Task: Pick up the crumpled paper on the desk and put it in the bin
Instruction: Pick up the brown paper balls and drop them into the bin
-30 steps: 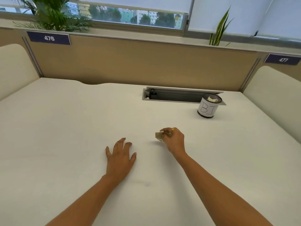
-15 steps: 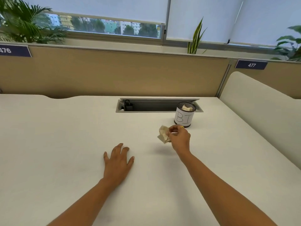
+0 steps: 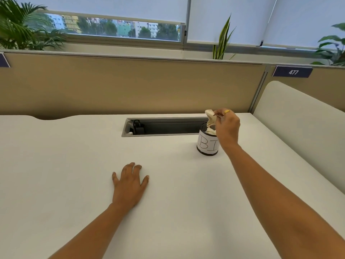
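Paper (image 3: 210,119) up off the worktop (image 3: 74,165) since a second ago, pinched by right hand (image 3: 228,128) at the mesh bin (image 3: 206,146) mouth; left hand (image 3: 128,186) flat, splayed. Needs only letting go.

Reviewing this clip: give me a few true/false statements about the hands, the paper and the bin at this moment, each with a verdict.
1. The right hand pinches the crumpled paper over the mouth of the bin. True.
2. The left hand grips the bin. False: it lies flat on the desk, well apart from the bin.
3. The bin lies tipped on its side. False: it stands upright, beside the open cable tray.
4. The sign on the partition reads 477. True.
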### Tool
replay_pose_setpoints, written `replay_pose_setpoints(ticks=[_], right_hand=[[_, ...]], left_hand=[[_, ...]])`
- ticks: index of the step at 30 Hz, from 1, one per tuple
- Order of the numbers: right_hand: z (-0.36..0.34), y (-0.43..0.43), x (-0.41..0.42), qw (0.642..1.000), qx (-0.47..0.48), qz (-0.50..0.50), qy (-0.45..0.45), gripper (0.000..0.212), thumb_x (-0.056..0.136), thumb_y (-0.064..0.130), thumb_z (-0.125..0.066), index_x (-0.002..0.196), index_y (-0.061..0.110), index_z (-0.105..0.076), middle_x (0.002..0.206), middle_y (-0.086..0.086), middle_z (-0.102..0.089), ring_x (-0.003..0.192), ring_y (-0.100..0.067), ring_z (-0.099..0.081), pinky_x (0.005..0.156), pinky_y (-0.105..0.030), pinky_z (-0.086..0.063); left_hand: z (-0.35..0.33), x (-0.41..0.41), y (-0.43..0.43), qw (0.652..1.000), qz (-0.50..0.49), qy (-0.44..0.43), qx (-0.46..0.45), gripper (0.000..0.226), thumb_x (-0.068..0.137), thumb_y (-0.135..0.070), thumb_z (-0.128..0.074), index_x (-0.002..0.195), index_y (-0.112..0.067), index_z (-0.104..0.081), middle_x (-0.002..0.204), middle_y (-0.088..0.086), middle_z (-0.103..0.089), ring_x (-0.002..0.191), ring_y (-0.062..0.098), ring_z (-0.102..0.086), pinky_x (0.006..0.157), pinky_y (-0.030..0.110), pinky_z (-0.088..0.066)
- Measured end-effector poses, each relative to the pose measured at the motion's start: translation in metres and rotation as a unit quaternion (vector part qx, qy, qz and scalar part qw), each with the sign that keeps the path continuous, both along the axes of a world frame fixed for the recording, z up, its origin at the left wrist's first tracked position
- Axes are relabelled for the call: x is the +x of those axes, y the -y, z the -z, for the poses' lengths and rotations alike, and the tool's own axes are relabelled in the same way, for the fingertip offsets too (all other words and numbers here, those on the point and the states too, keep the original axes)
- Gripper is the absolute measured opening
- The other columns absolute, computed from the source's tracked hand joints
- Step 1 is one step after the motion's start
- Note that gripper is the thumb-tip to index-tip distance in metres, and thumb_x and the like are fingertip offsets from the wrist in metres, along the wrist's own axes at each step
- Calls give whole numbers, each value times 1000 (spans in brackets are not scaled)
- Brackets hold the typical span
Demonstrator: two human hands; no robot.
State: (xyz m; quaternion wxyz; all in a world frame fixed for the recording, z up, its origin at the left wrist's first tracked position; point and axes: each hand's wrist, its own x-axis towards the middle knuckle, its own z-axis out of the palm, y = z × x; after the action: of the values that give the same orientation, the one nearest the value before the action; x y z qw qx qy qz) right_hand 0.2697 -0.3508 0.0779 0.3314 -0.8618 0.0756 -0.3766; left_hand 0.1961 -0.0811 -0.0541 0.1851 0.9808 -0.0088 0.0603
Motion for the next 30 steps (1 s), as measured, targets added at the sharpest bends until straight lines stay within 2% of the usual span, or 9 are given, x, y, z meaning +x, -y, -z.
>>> replay_pose_setpoints(ticks=[5,8,10,17,20,23,30], right_hand=[[16,6,14,996,-73,-31,-42,20,88,-5,-50,102,-4,-65,107,-20,-65,97,-34,-60,81,-33,-47],[28,7,17,991,-108,-42,-64,21,90,-4,-48,104,-7,-63,110,-23,-61,98,-35,-59,82,-34,-51],[33,7,17,990,-112,-44,-77,21,91,0,-49,106,-7,-62,111,-22,-59,98,-34,-59,84,-34,-51],[37,10,17,979,-164,-43,-115,27,92,20,-49,101,-3,-62,106,-18,-61,96,-29,-58,77,-38,-50],[38,14,19,965,-227,-44,-122,35,92,31,-50,114,4,-57,114,-16,-61,100,-33,-56,82,-44,-50],[44,16,21,943,-296,-48,-143,42,92,42,-47,121,12,-55,122,-12,-60,106,-34,-54,88,-44,-48],[47,15,23,941,-285,-41,-178,48,94,45,-40,109,5,-62,116,-13,-62,107,-32,-51,90,-40,-45]], left_hand=[[4,2,0,1000,-10,24,1,52,89,-50,-30,129,-19,-42,143,1,-38,137,17,-29,113,54,-15],[4,0,1,999,-14,38,8,76,73,-60,-8,127,-19,-44,140,1,-41,135,18,-33,112,54,-17],[5,1,0,999,-18,39,12,83,68,-60,-2,127,-20,-43,140,0,-40,135,17,-32,113,53,-17],[7,2,0,999,-20,36,9,81,69,-60,-5,125,-19,-46,138,2,-44,134,19,-35,111,55,-18],[6,2,0,999,-20,31,10,82,68,-60,-3,126,-20,-44,140,1,-42,135,18,-33,112,54,-16],[6,2,0,999,-21,31,12,82,68,-60,-2,127,-21,-43,140,0,-41,135,17,-32,113,53,-16],[7,2,-1,999,-20,33,18,83,67,-61,-1,127,-21,-42,141,-1,-39,136,16,-30,113,52,-16]])
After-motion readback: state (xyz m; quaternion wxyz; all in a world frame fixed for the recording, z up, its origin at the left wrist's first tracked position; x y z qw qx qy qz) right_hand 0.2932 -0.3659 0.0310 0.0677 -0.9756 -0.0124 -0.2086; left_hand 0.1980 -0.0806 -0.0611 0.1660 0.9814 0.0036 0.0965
